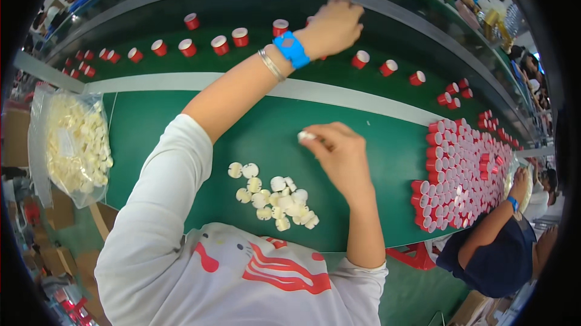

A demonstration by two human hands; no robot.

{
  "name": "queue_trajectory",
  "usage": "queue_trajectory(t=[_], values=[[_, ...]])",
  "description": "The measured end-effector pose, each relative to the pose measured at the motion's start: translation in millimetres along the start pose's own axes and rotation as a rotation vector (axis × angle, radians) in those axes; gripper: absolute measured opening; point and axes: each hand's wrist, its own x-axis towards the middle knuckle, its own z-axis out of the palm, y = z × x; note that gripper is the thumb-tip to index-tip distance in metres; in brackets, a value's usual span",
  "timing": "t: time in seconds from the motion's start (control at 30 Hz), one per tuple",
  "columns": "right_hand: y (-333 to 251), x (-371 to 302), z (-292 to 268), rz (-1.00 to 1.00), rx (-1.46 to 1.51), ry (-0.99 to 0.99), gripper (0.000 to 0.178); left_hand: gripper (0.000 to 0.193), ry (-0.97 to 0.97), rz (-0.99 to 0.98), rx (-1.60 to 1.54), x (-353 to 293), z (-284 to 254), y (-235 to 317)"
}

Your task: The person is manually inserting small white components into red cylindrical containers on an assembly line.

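Observation:
My left hand (333,26), with a blue band and a bangle at the wrist, reaches over the dark green belt among small red cups with white tops. Its fingers bend down on the far side, and whatever lies under them is hidden. One red cup (280,27) stands just left of that hand, and another red cup (361,59) is to its right. My right hand (345,153) is above the green table (387,169), closed in a pinch on a small white disc (307,136). Nearer my body lies a loose pile of cream-white discs (284,202).
A clear plastic bag (75,144) full of cream-white pieces sits at the left table edge. Many red cups (454,175) are massed on the right, beside a co-worker's arm (493,229). A pale rail (363,101) divides table from belt.

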Motion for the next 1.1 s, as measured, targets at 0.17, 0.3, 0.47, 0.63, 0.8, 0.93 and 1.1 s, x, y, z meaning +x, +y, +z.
queue_trajectory(t=[0.17,0.3,0.47,0.63,0.8,0.93,1.1], values=[[-4.7,-10.3,-40.9,0.351,0.220,-0.017,0.016,0.023,-0.241,0.318,-0.415,-16.4,35.5,76.1],[-0.3,-20.5,-58.9,-0.086,0.428,0.044,0.028,0.028,-0.370,0.481,-0.630,-28.6,84.0,130.6],[-1.6,-21.2,-60.7,-0.215,0.472,0.082,0.028,0.032,-0.259,0.573,-0.644,-26.2,118.3,185.9],[0.2,-21.5,-59.1,-0.049,0.600,0.113,0.032,0.027,-0.054,0.657,-0.441,-20.4,143.5,212.8],[9.5,-20.1,-63.1,-0.227,0.452,0.128,0.031,0.020,-0.038,0.684,-0.539,-16.1,110.9,200.3],[1.8,-26.2,-64.3,-0.020,0.721,0.162,0.031,0.026,-0.474,0.011,-1.164,-23.5,46.1,154.9],[18.2,-18.3,-73.3,0.041,0.753,0.410,0.016,0.059,-0.524,-0.334,-1.326,-59.6,9.5,90.2]])
